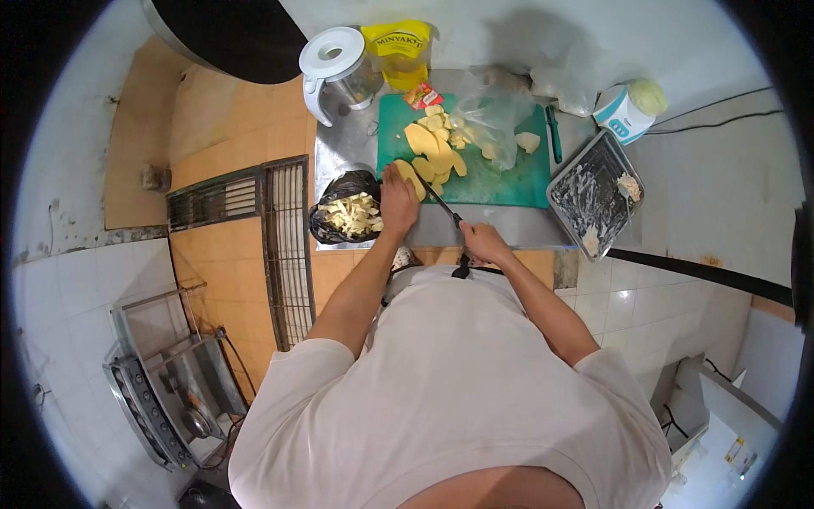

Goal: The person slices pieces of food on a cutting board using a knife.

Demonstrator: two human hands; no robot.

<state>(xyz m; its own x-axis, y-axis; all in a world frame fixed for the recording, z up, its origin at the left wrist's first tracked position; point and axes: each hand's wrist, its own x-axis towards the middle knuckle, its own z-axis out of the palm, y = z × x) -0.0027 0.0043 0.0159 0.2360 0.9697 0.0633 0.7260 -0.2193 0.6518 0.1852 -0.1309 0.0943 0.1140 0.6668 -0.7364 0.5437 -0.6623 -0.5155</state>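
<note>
Several flat yellow potato slices [438, 157] lie on a green cutting board [509, 191]. My left hand [398, 204] is closed at the board's left edge, its fingertips pressing on a potato slice [407, 176]. My right hand [485, 243] grips the dark handle of a knife [439, 202], whose blade points up and left to the slice beside my left fingers. Left of my left hand, a black plastic bag [326, 222] holds pale cut pieces [352, 215]. Smaller pale pieces [434, 121] sit farther back on the board, near a clear plastic bag [492, 119].
A white-lidded jug [335, 55] and a yellow MINYAKIT pouch [400, 51] stand at the back. On the right are a green-handled tool [554, 136], a metal tray [585, 199] with white residue, and a white scale [625, 113]. The metal table's [517, 222] front edge is near my body.
</note>
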